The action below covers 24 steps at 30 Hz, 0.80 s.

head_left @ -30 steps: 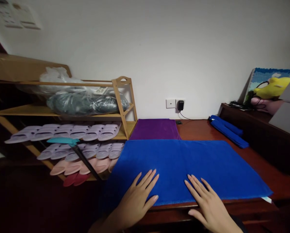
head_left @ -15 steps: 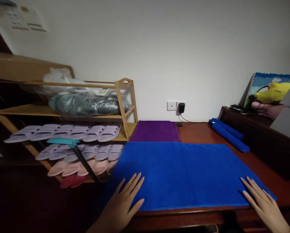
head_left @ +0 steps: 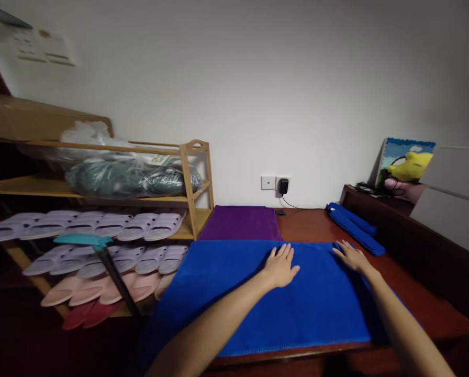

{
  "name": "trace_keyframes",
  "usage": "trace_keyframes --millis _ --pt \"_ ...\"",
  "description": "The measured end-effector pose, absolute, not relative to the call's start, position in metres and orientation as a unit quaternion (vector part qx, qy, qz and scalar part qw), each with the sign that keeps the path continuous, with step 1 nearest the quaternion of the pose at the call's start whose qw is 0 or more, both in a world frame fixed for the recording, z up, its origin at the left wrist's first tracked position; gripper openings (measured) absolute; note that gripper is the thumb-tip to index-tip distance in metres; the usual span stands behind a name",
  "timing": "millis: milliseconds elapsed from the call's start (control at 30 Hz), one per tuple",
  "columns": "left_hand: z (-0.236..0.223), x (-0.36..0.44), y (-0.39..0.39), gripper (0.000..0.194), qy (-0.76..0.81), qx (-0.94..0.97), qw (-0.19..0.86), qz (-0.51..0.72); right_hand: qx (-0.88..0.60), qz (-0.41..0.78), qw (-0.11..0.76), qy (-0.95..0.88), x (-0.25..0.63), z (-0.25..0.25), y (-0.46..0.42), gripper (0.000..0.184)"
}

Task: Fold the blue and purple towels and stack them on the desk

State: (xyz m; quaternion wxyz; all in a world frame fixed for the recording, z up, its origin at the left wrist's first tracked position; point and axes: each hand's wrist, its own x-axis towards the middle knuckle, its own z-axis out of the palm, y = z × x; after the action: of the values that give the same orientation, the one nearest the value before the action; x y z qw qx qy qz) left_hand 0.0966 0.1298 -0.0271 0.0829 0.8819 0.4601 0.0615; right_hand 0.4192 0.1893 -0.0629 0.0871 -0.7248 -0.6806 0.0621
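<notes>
- Two bare hands reach over one spread blue cloth (head_left: 316,314), which lies on the reddish-brown table (head_left: 305,225).
- Left hand (head_left: 279,268): palm down on the cloth near its far edge, four fingers slightly apart, thumb held out to the side, nothing gripped.
- Right hand (head_left: 351,256): palm down at the cloth's far right corner, fingers slightly apart; whether all of them touch, I cannot tell.
- One purple cloth (head_left: 240,223) beyond the blue one's far edge; any overlap is unclear.
- One folded blue cloth (head_left: 354,231) to the right, well apart from the purple one.
- Two wall plates (head_left: 268,183), one black adapter (head_left: 283,186) plugged into the right-hand plate.
- One wooden rack (head_left: 189,193) at left: six lavender slippers (head_left: 167,224) in the upper row, two red slippers (head_left: 101,313) lowest.
</notes>
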Motion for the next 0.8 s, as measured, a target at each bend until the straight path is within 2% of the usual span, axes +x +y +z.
trace_keyframes --millis 200,400,567,667,733,800 --pt "-0.068 0.106 0.133 0.073 0.432 0.888 0.121 0.104 -0.725 0.035 0.11 -0.679 0.431 -0.092 0.203 0.07" --pt "-0.059 0.103 0.147 0.07 0.433 0.886 0.126 0.111 -0.711 -0.019 0.208 -0.672 0.413 -0.069 0.181 0.063" --pt "-0.041 0.1 0.197 0.062 0.438 0.887 0.092 0.111 -0.544 -0.066 0.211 -0.81 0.322 -0.05 0.067 0.049" --pt "-0.047 0.096 0.219 0.061 0.424 0.897 0.106 0.066 -0.42 -0.144 0.18 -0.878 0.27 -0.069 0.007 0.063" --pt "-0.056 0.095 0.225 0.061 0.421 0.899 0.108 0.056 -0.361 -0.218 0.201 -0.884 0.252 -0.087 -0.008 0.071" --pt "-0.063 0.093 0.227 0.061 0.418 0.9 0.106 0.06 -0.335 -0.253 0.221 -0.88 0.247 -0.1 -0.008 0.07"
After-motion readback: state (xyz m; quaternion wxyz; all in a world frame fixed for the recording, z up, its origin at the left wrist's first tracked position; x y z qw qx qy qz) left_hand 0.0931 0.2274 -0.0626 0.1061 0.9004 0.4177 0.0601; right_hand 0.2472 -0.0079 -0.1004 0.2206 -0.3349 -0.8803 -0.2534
